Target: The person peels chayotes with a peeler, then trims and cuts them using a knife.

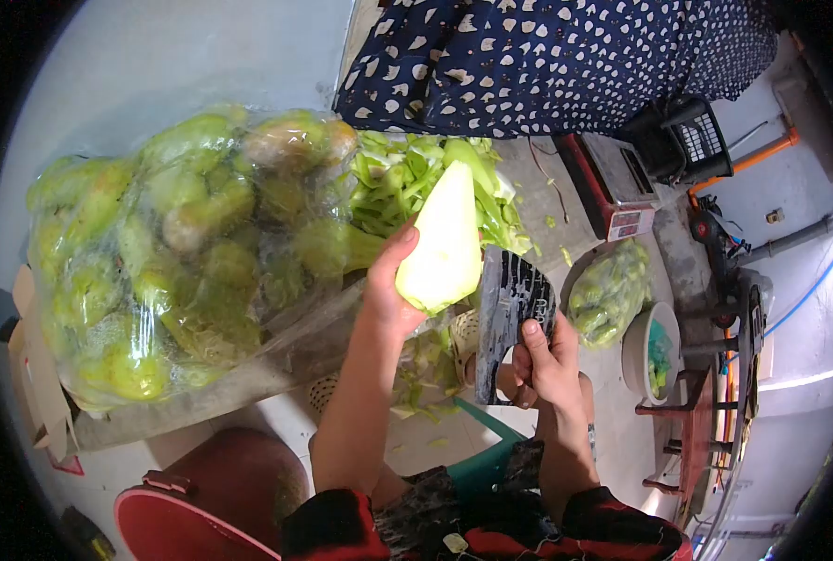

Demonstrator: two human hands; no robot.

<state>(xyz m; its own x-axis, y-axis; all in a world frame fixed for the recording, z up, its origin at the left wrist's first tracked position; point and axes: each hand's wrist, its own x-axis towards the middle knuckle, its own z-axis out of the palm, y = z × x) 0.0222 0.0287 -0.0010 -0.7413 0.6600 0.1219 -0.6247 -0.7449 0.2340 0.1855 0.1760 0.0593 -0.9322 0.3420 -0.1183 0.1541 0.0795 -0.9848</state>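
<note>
My left hand (393, 285) is wrapped round a peeled, pale green-white fruit (445, 243), held with its narrow end up. A strip of green skin shows at its lower end. To the right of the fruit, my right hand (549, 360) grips a broad dark knife (515, 290) with pale scuffs and lettering on its face. The knife and the fruit are close together, and I cannot tell whether they touch. Behind the fruit lies a heap of green peelings (393, 182). A big clear plastic bag (192, 243) of unpeeled green fruit sits left of my left hand.
A red bucket (169, 505) stands at lower left. On the right are a filled plastic bag (613, 290), a pale basin (636, 360), a red scale (603, 182), a black crate (692, 140) and a wooden chair (692, 430). Patterned dark cloth (547, 65) hangs at the back.
</note>
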